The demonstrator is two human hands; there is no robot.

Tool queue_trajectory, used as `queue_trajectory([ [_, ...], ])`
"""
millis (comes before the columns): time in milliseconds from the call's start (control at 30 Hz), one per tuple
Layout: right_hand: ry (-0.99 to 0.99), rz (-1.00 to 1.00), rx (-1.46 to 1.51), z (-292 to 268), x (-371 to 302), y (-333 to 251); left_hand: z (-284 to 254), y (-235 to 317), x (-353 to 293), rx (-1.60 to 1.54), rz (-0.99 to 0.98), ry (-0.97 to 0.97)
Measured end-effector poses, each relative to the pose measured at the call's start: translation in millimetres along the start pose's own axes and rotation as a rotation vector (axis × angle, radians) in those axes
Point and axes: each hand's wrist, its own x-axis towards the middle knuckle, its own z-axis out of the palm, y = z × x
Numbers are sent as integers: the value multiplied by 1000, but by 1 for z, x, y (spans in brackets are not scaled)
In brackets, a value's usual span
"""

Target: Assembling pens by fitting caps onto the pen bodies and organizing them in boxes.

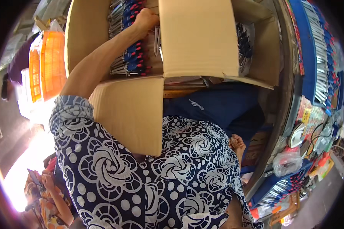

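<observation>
A cardboard box (124,110) with its flaps folded out stands in front of me. My left hand (147,20) reaches into it, fingers curled at the far end; what they hold, if anything, is hidden. Just left of the hand runs a dense row of thin metal tools (132,57) with dark blue and red ends. A few loose metal pieces (157,41) lie below the hand, partly covered by a wide flap (198,38). Down at my right side, beside the dark blue cloth over my lap, my right hand (237,142) rests with loosely closed fingers and nothing visible in them.
More dark-ended tools (244,42) lie in the box's right part. Blue trays (309,49) of similar tools stand on the right, near a clear plastic bag (287,163). An orange basket (52,61) is at the left. Another person in patterned clothing (46,198) is at lower left.
</observation>
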Motion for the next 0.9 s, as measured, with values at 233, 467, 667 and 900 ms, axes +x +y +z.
queue_trajectory([
  [233, 30, 65, -121, -7, -2, -12, 49, -113, 78, 325, 124, -52],
  [467, 39, 117, -130, 3, -8, -25, 46, -71, 39, 46, -234, -337],
  [667, 76, 114, -113, -1, -5, -19, 81, -164, 77, -243, -495, -292],
  [900, 72, 87, -55, -3, -8, -15, 67, -98, 42, 439, -123, -325],
])
